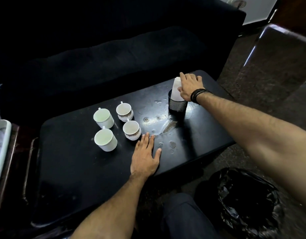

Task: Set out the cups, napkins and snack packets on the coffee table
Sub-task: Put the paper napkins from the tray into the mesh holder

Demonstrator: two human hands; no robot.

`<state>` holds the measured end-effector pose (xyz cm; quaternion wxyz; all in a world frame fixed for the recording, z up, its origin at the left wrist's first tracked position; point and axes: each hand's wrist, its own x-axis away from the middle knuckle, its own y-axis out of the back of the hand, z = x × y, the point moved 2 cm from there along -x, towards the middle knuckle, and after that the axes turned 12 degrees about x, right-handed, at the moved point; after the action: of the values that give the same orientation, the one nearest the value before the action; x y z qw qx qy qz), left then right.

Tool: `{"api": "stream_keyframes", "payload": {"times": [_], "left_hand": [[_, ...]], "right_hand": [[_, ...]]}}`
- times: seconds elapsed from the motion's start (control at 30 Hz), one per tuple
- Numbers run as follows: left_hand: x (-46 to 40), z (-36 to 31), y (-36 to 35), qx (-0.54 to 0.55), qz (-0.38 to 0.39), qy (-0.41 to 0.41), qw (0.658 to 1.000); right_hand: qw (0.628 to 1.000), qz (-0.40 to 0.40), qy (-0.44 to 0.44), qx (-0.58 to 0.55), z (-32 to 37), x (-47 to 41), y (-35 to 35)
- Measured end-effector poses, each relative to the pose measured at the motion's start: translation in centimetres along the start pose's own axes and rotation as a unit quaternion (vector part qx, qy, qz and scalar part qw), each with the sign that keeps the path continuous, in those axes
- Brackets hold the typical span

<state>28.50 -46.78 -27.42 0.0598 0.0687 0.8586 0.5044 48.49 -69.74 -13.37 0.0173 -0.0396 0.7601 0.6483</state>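
A black mesh cup holder [177,106], round and open at the top, stands near the far right corner of the coffee table [76,169]. White napkins [176,89] stand upright in it, folded and rising well above its rim. Four cups sit in a square group at the middle of the table, all upright and empty as far as can be seen. The two on the left are plain white and straight-sided: the far plain cup [103,118] and the near plain cup [105,139]. The two on the right are rounder, with a brown patterned band around the belly: the far patterned cup [124,112] and the near patterned cup [132,130]. Each has a small handle pointing toward the far edge.

The table is dark, smooth and glossy, with rounded corners, and its surface near the holder shows pale ring marks and a worn brown patch. A black plastic bag [243,204], crinkled and shiny, lines a bin on the floor off the near right corner. No snack packets can be made out.

The right hand [188,87] reaches over the holder, its thumb and fingers closed on the napkins near their top edge; dark bands [198,95] wrap the wrist. The left hand [145,156] lies flat, palm down, on the table by the near edge, fingers together and thumb spread, its fingertips just beside the near patterned cup.
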Motion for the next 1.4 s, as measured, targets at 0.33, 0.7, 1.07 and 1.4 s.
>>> {"api": "stream_keyframes", "payload": {"times": [0.33, 0.7, 1.07, 1.4], "left_hand": [[0.0, 0.0, -0.1, -0.001, 0.001, 0.002, 1.000], [0.3, -0.8, 1.4, -0.013, 0.058, 0.006, 0.998], [3.6, 0.1, 13.9, -0.016, -0.028, -0.023, 0.999], [16.0, 12.8, 28.1, -0.099, -0.119, 0.161, 0.975]], "right_hand": [[0.999, 0.033, 0.017, -0.003, 0.6, 0.5, -0.6], [0.999, 0.002, 0.026, -0.018, 2.8, 4.2, 3.3], [0.989, 0.007, 0.142, -0.031, 14.4, 9.5, 9.0], [0.956, 0.005, 0.289, -0.047, 31.2, 16.5, 15.2]]}}
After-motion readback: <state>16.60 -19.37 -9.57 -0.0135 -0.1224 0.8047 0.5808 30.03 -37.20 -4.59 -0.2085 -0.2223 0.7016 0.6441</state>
